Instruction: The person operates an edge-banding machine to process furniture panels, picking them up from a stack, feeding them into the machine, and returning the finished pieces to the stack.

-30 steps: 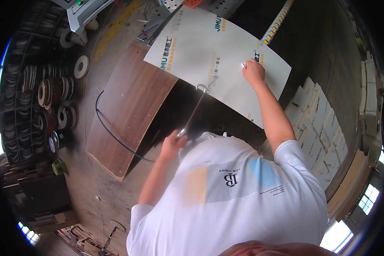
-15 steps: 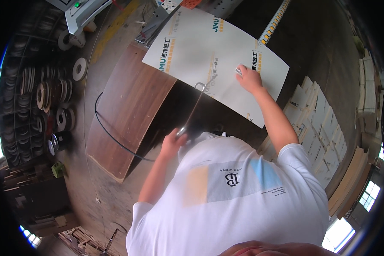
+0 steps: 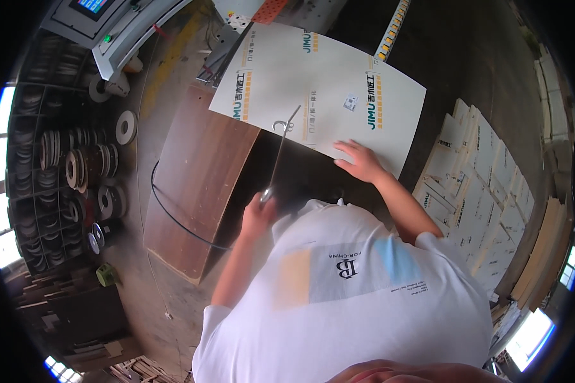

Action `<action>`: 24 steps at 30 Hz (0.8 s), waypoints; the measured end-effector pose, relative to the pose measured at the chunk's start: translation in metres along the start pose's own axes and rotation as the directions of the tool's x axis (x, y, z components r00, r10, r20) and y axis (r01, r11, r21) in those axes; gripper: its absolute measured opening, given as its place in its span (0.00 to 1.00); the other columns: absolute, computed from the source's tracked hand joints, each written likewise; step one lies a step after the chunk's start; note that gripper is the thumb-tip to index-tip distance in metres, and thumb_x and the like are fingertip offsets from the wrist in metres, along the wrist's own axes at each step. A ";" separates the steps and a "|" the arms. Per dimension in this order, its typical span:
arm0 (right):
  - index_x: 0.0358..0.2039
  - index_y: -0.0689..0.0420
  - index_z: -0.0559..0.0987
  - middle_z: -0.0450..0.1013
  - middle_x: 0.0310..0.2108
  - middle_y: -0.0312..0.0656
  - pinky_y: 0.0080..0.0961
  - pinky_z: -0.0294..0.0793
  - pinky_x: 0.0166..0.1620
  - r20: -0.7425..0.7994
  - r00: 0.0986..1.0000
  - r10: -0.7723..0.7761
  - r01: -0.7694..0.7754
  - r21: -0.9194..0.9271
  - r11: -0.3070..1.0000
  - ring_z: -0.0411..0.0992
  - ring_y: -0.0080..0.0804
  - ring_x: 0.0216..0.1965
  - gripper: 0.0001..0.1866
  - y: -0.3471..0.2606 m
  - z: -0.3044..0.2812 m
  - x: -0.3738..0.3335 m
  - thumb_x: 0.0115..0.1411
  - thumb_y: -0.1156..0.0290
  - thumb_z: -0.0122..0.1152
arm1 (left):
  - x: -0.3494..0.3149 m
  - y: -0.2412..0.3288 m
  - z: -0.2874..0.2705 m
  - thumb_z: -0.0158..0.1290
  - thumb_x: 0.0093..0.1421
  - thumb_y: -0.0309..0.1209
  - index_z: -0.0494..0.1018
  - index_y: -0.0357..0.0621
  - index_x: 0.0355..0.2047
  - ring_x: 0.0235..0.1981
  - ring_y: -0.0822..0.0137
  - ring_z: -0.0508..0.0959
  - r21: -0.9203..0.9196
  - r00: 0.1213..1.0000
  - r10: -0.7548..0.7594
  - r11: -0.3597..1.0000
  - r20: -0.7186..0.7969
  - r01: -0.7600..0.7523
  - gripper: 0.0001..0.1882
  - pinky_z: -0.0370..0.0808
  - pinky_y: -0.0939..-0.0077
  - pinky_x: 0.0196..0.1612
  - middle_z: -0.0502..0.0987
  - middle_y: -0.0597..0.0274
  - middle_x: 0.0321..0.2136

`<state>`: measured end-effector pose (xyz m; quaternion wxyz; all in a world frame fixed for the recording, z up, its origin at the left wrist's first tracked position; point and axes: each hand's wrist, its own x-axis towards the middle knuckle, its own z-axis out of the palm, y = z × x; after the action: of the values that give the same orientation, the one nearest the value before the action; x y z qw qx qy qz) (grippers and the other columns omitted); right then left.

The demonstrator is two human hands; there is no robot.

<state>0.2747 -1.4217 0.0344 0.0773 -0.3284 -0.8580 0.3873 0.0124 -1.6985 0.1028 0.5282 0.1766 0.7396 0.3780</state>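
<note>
A white panel (image 3: 271,83) with printed lettering lies in front of me. A small square label (image 3: 351,102) sits on its surface. My right hand (image 3: 363,163) is at the panel's near edge, fingers stretched out and apart, holding nothing. Closed round the handle of what looks like an air blow gun (image 3: 276,159) is my left hand (image 3: 259,212), close to my body. The tool's long thin metal rod points away over the panel, with a shiny curved piece partway along it. Whether the rod touches the panel I cannot tell.
A brown wood-grain surface (image 3: 201,166) stands to the left, a black hose (image 3: 172,216) looping across it. Beyond is a machine with a control screen (image 3: 91,7). Rolls of edging (image 3: 86,169) fill a rack at left. White boards (image 3: 476,191) are stacked at right.
My right hand has moved back toward me from the label to the panel's near edge and spread its fingers, leaving the label on the panel. My left hand keeps the tool.
</note>
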 end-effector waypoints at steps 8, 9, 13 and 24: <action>0.50 0.53 0.80 0.77 0.52 0.50 0.39 0.73 0.53 -0.227 0.537 0.813 -0.743 0.330 0.583 0.75 0.51 0.52 0.24 0.143 -0.014 -0.133 0.66 0.46 0.55 | -0.055 0.022 -0.060 0.55 0.63 0.51 0.71 0.43 0.44 0.37 0.40 0.81 0.831 0.992 -0.045 0.551 0.122 -0.077 0.24 0.75 0.51 0.41 0.81 0.42 0.32; 0.51 0.60 0.79 0.77 0.52 0.51 0.36 0.72 0.53 -0.170 0.553 0.816 -0.680 0.473 0.560 0.75 0.49 0.51 0.32 0.143 -0.003 -0.131 0.67 0.42 0.51 | -0.050 0.012 -0.078 0.56 0.63 0.50 0.71 0.41 0.43 0.38 0.41 0.81 0.792 0.997 -0.034 0.606 -0.076 0.081 0.23 0.76 0.52 0.42 0.81 0.41 0.34; 0.54 0.68 0.76 0.76 0.52 0.50 0.32 0.72 0.53 -0.032 0.473 0.880 -0.533 0.786 0.315 0.75 0.40 0.51 0.38 0.120 0.009 -0.111 0.67 0.40 0.52 | -0.005 -0.042 -0.158 0.55 0.67 0.44 0.67 0.43 0.34 0.17 0.59 0.72 0.129 0.829 -0.089 0.973 -0.553 0.191 0.17 0.70 0.65 0.21 0.74 0.55 0.21; 0.56 0.61 0.75 0.77 0.48 0.43 0.31 0.77 0.45 0.027 0.451 0.892 -0.422 0.887 0.186 0.76 0.32 0.47 0.39 0.080 -0.023 -0.111 0.63 0.36 0.57 | 0.075 0.009 -0.042 0.56 0.68 0.39 0.70 0.46 0.33 0.12 0.75 0.65 0.143 0.939 -0.154 0.983 0.307 0.115 0.12 0.61 0.75 0.15 0.66 0.71 0.13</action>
<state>0.4101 -1.4382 0.0062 0.2526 -0.6939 -0.2783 0.6143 -0.0557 -1.6582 0.0673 0.6527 0.2159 0.6775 0.2616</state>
